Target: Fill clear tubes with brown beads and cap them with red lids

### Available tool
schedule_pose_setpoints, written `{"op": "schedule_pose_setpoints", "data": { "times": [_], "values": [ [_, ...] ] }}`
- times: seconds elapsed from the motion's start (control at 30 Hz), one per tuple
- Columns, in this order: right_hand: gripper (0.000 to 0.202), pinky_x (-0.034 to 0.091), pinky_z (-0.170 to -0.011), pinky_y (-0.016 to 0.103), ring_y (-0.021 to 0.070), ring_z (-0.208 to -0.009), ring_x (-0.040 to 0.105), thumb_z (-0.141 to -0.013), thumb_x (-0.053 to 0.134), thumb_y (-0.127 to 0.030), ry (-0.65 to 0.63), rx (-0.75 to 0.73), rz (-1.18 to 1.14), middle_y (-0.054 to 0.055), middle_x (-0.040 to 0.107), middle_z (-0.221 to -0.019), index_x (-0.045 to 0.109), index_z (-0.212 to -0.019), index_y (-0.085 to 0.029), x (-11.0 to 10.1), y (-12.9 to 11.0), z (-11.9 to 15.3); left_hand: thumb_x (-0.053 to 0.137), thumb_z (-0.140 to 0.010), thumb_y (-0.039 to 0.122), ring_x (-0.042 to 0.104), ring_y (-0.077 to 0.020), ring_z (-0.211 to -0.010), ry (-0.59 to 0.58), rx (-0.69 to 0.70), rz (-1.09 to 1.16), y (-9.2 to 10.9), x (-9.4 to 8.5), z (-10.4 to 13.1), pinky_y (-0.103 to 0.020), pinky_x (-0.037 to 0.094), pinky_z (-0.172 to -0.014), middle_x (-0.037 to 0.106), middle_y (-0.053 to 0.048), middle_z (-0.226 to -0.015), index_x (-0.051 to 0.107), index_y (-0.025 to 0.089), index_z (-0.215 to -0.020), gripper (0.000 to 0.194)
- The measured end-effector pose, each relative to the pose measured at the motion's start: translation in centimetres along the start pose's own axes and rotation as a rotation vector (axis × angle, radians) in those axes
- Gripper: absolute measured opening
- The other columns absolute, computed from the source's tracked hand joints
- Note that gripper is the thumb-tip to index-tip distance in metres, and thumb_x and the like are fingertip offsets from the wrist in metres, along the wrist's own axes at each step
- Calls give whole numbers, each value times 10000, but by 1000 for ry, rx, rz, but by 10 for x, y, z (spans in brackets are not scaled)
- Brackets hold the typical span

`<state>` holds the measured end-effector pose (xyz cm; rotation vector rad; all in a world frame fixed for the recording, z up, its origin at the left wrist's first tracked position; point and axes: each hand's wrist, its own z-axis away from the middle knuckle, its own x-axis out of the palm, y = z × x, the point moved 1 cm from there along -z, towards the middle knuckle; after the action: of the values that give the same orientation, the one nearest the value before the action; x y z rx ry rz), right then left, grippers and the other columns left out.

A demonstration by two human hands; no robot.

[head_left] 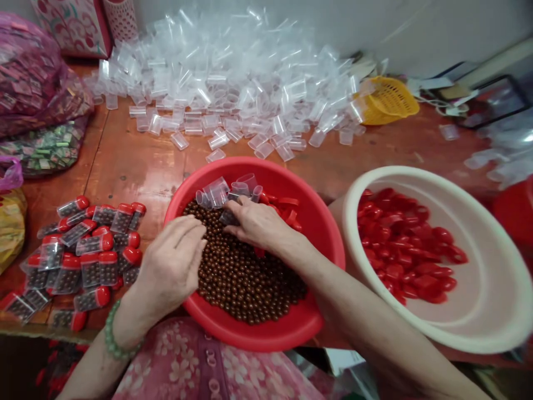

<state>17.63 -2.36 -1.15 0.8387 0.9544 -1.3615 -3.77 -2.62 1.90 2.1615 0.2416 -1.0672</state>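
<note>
A red basin (328, 239) holds many brown balls (250, 283), a few clear containers (216, 193) and some red caps (289, 208). My right hand (256, 222) reaches into it from the right, its fingers closed around a clear container (228, 216) just above the balls. My left hand (175, 258) is over the basin's left rim, its fingers curled together; whatever they may hold is hidden. Left of that hand, filled containers with red caps (94, 243) lie in a loose pile on the wooden table (137, 158).
Clear empty containers (233, 89) are heaped along the wall. A yellow basket (387, 100) stands at their right end. A white basin (487, 266) with red caps is on the right. Filled plastic bags (37, 83) sit at the far left.
</note>
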Motion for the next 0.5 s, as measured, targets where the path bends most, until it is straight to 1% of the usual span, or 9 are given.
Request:
{"op": "schedule_pose_setpoints", "data": {
  "times": [0.1, 0.17, 0.23, 0.33, 0.43, 0.5],
  "values": [
    [356, 445, -725, 305, 244, -906, 628, -838, 618, -391, 109, -5, -122, 118, 623, -1073, 540, -1099, -162, 1, -4, -2, 438, -940, 134, 646, -211, -1006, -153, 4, -68, 4, 19, -3, -356, 549, -914, 696, -121, -1064, 626, 95, -1050, 221],
    [333, 435, -735, 298, 237, -905, 620, -845, 605, -387, 144, -18, -210, 117, 640, -1046, 533, -1065, -147, 4, -12, -3, 436, -936, 133, 653, -224, -958, -258, -28, -148, 2, 24, -3, -371, 556, -868, 699, -114, -1041, 636, 108, -1012, 215],
    [304, 428, -742, 296, 234, -903, 624, -868, 569, -382, 80, -49, -265, 123, 654, -1033, 538, -1048, -138, 10, -24, -2, 435, -923, 113, 646, -229, -963, -333, -47, -187, 1, 26, -3, -377, 548, -869, 695, -108, -1044, 635, 119, -1003, 215],
    [261, 424, -759, 291, 232, -917, 641, -873, 545, -343, -63, -102, -300, 123, 682, -1015, 571, -1037, -141, 23, -38, 5, 431, -906, 92, 631, -220, -980, -361, -60, -196, 0, 25, -4, -357, 532, -881, 687, -101, -1046, 626, 127, -1007, 223],
    [255, 424, -739, 282, 230, -888, 658, -828, 584, -338, -166, -122, -324, 107, 711, -954, 617, -1009, -160, 30, -42, 15, 426, -892, 85, 617, -220, -975, -399, -68, -204, 1, 24, -5, -350, 516, -873, 680, -94, -1033, 620, 136, -992, 224],
    [244, 419, -707, 284, 233, -848, 660, -788, 607, -313, -238, -122, -345, 99, 718, -909, 645, -980, -168, 30, -41, 20, 415, -886, 90, 609, -227, -948, -446, -56, -210, 1, 22, -6, -359, 507, -845, 673, -92, -997, 616, 140, -953, 218]
  ]
}}
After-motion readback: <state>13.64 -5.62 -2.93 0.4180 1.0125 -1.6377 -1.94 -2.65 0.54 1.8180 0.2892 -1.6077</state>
